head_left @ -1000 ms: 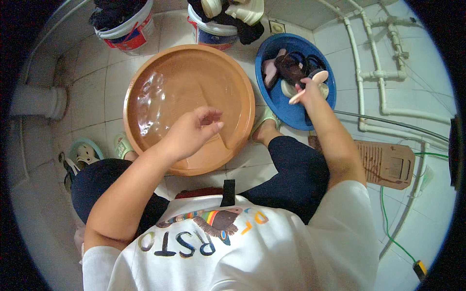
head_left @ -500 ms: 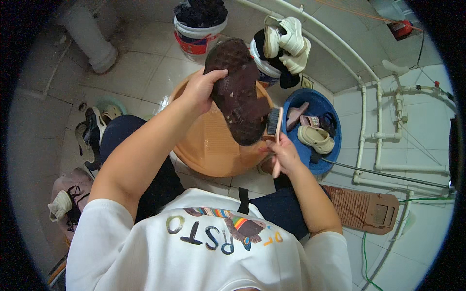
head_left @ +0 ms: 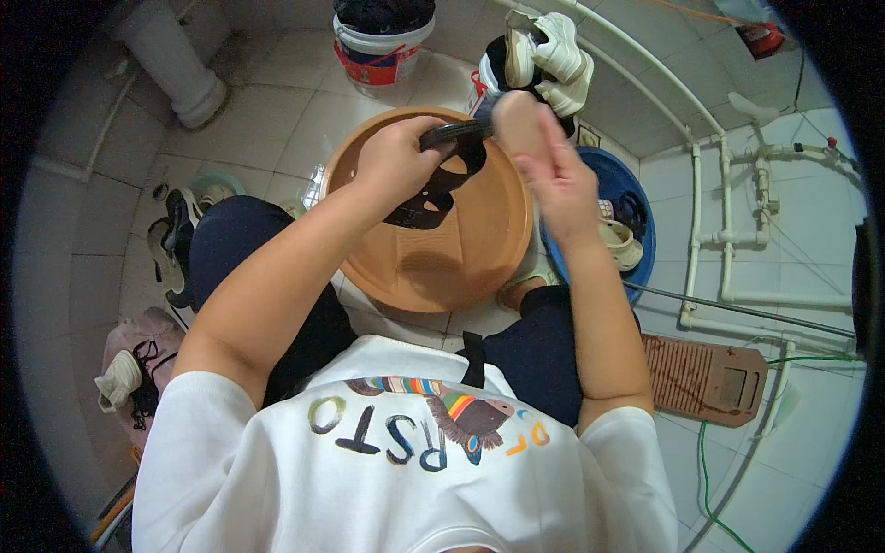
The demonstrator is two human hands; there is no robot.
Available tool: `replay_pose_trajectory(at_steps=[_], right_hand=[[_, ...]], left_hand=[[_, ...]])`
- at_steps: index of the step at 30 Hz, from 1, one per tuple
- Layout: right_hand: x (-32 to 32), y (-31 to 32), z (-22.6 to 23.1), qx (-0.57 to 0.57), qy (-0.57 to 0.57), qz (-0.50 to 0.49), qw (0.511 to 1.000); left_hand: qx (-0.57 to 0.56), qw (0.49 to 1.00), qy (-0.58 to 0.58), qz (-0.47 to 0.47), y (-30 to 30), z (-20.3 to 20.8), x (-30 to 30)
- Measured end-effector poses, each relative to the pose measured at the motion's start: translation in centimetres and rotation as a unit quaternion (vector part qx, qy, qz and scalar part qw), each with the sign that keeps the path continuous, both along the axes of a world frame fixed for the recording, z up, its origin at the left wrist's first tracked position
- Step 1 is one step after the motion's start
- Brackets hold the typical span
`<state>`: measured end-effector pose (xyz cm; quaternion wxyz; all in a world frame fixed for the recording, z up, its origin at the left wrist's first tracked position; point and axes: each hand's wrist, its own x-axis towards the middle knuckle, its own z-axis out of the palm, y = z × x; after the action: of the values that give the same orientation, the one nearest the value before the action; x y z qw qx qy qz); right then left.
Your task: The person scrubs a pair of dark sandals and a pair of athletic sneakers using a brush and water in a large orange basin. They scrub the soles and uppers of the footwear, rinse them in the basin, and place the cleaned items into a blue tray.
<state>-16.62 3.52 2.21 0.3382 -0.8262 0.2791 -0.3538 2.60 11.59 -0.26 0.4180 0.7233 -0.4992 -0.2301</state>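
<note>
Dial: the orange-brown basin (head_left: pixel 484 253) is serving as centre; twelve is pointing to the top edge.
Left hand (head_left: pixel 398 158): is lying toward eleven o'clock, above the basin; its fingers are closing narrowly round one end of the dark slipper.
Dark slipper (head_left: pixel 424 212): one, open-strapped; is hanging above the basin's middle, sole edge-on along the top, straps drooping toward six o'clock.
Right hand (head_left: pixel 564 189): is lying near three o'clock, partly blurred; its fingers are gripping the brush.
Brush (head_left: pixel 521 123): one, pale-backed; is standing toward two o'clock, beside the slipper's far end; blur is hiding whether bristles are touching sole.
Blue basin (head_left: pixel 647 253): is standing at three o'clock, holding a cream clog (head_left: pixel 622 244) and other footwear.
Bucket, white and red (head_left: pixel 373 64): is standing between eleven and twelve o'clock, dark cloth (head_left: pixel 383 16) filling its mouth.
White shoes (head_left: pixel 558 46): are resting between one and two o'clock, piled atop a second bucket.
Washboard (head_left: pixel 705 380): brown, ridged; is lying at four o'clock.
Green hose (head_left: pixel 708 498): thin; is trailing below the washboard.
Pale shoe (head_left: pixel 118 381): is lying toward eight o'clock, beside black laces.
</note>
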Motion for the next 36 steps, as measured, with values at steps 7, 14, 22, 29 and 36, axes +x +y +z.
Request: replay_pose_trajectory(at_steps=[7, 14, 22, 29, 36], right_hand=[[0.0, -2.8, -1.5, -0.103, 0.344, -0.113, 0.926], [1.6, -0.8, -2.5, -0.143, 0.365, -0.057, 0.918], [1.1, -0.4, -1.7, -0.064, 0.331, -0.066, 0.939], [-1.7, -3.8, -3.6, -0.024, 0.267, -0.098, 0.959], [-3.1, -4.3, -5.8, 0.015, 0.275, -0.103, 0.956]], left_hand=[[0.050, 0.992, -0.118, 0.001, -0.9, -2.2, -0.4], [0.059, 0.992, -0.110, 0.004, -1.3, -3.5, 0.1], [0.088, 0.994, -0.058, -0.026, -0.8, -3.1, -0.1], [0.043, 0.996, 0.061, -0.042, -0.8, -4.9, 1.0], [0.006, 0.989, 0.128, -0.068, -0.7, -4.8, 0.1]])
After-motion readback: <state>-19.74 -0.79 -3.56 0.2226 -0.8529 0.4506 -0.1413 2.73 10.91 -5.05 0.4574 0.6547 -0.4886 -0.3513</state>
